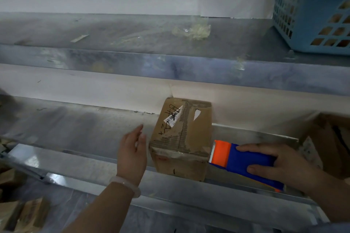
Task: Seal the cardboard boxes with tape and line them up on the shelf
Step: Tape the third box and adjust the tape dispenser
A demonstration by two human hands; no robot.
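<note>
Brown cardboard, creased and taped along its top seam, forms the small box [181, 138] standing on the lower metal shelf [85, 159], its front edge at the shelf's lip. The left hand [131, 153], a pale bracelet [126, 185] at its wrist, is just beside the box's left side with fingers straight and apart; whether it touches is unclear. The right hand [274, 164] grips a blue and orange tape dispenser [244, 161], its toothed end at the box's right front corner. Another cardboard box [327, 142] sits further right. On the upper shelf [113, 64] lie crumpled tape scraps [193, 30] and a blue plastic basket [310, 15].
</note>
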